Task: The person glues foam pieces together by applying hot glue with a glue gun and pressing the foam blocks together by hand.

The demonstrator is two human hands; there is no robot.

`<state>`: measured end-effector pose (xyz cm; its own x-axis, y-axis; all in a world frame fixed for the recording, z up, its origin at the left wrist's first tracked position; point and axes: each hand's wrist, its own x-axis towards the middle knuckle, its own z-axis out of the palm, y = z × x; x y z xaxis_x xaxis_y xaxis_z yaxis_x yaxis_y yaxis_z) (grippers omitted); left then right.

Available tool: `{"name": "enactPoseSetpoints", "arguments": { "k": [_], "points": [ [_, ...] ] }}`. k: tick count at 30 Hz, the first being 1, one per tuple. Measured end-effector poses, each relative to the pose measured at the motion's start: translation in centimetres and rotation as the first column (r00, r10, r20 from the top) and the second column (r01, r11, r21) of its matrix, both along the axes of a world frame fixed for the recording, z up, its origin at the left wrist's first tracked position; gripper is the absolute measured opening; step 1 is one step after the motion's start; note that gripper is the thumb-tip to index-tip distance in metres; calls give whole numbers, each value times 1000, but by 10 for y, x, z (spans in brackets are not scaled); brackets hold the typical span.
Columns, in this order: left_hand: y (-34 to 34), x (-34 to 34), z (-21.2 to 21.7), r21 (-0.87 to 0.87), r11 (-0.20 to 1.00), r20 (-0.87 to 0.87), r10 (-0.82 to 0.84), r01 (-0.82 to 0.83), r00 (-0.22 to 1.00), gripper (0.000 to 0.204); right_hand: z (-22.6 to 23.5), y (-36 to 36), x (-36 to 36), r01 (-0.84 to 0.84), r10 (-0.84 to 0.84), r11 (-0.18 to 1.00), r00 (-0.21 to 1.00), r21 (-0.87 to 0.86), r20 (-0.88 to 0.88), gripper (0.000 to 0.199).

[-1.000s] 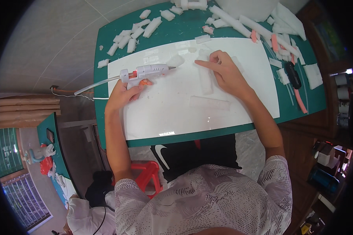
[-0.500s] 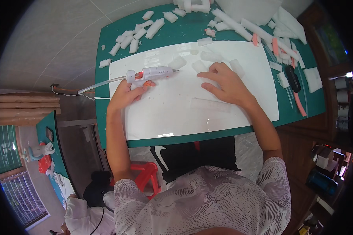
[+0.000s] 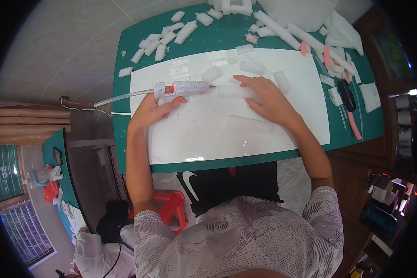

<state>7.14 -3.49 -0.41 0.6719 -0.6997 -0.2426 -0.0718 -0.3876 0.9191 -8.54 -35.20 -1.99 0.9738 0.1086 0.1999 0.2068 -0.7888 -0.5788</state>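
My left hand is wrapped round the handle of a white hot glue gun. A long clear glue stick sticks out of its back. Its metal nozzle points right, close to the left end of a thin white foam piece. That piece lies flat on the white board, its right end between the thumb and fingers of my right hand. My right index finger stretches out beyond the piece's far edge. How firmly the right fingers grip is partly hidden.
Around lie more foam pieces on the white board. Cut foam blocks cover the green table's far side. At the right are a black-handled tool and a folded white pad. A red stool stands below left.
My right hand has brought the foam piece nearer and turned it level, in front of the nozzle. Its index finger has straightened. The glue gun has shifted only slightly right.
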Motion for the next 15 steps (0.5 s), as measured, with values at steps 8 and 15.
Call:
{"name": "enactPoseSetpoints", "arguments": {
  "k": [8,15],
  "points": [
    [3,5,-7,33,998,-8,-45,45,999,13,1,-1,1,7,-4,999,998,43,-60,65],
    [4,6,-14,17,999,-13,-36,36,999,12,-3,-4,1,-18,20,999,998,32,-56,61]
  ]
}}
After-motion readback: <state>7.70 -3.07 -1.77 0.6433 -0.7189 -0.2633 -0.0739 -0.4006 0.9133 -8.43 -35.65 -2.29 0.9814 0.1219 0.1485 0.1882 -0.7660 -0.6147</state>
